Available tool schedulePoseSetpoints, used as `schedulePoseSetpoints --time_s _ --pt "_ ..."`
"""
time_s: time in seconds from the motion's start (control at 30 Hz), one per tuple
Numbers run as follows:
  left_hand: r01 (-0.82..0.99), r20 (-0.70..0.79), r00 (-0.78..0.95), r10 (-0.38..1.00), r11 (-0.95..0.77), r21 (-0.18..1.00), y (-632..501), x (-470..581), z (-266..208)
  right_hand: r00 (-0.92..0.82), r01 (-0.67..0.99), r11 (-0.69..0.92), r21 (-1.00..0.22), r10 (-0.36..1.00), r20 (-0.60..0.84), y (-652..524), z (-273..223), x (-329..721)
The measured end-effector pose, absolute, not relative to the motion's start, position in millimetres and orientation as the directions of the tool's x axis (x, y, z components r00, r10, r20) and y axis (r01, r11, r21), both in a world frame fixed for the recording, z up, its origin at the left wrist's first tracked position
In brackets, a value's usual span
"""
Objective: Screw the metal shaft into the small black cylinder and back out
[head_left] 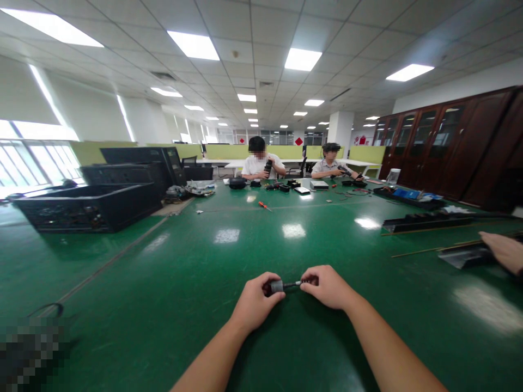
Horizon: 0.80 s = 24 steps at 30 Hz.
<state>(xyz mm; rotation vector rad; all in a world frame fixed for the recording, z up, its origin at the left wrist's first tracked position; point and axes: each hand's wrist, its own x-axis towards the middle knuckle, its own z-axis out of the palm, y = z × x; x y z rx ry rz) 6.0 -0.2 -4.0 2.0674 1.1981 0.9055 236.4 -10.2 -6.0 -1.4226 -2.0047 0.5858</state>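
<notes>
A person's left hand (256, 302) is curled with thumb and fingers wrapped closely around a grey cylindrical part (277, 286), dark at its ends, leaving its grey middle exposed. From it a thin dark stem (291, 285) runs sideways to the right hand (329, 287), whose thumb and fingers are bent together in a narrow pinch on the stem's paler far end. The part and stem lie roughly level between the hands, over the glossy green table (261, 245), towards its near edge; whether they touch the surface cannot be told. Farther out, an orange-handled screwdriver (265, 206) lies alone, nearer the far edge. At the right edge, another person's hand (504, 253) reaches in over a black channel-shaped piece (461, 256), with a thin yellowish rod (414, 253) beside it. A long black rail (425, 222) lies beyond these. On the left side sits an open black metal case (90, 209), with small loose parts (180, 191) near its far end. Along the far edge, one person in a white top (250, 166) holds a dark object (268, 166), and another in a light shirt (322, 168) handles a dark item (345, 170).
</notes>
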Motion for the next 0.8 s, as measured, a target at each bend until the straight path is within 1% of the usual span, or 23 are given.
schedulePoseSetpoints --time_s 0.37,0.5,0.57,0.7,0.8 --pt "0.505 0.274 0.362 0.891 -0.434 0.746 -0.2 6.3 -3.7 -0.241 0.671 0.313 -0.672 0.949 0.202 -9.9 -7.6 236.2" --pt "0.473 0.276 0.354 0.893 -0.426 0.771 3.1 5.3 -6.4 -0.230 0.661 0.314 -0.682 0.949 0.215 -9.5 -8.1 237.3" --pt "0.436 0.294 0.316 0.902 -0.413 0.799 7.9 3.7 -10.6 -0.230 0.655 0.313 -0.687 0.949 0.213 -8.8 -8.7 237.9" --pt "0.369 0.320 0.186 0.929 -0.368 0.854 19.3 -1.4 -20.8 -0.230 0.658 0.302 -0.690 0.953 0.197 -6.6 -11.3 238.9" --pt "0.375 0.343 0.125 0.931 -0.364 0.852 21.6 -7.0 -20.6 -0.223 0.665 0.297 -0.686 0.955 0.197 -4.5 -13.8 240.3"
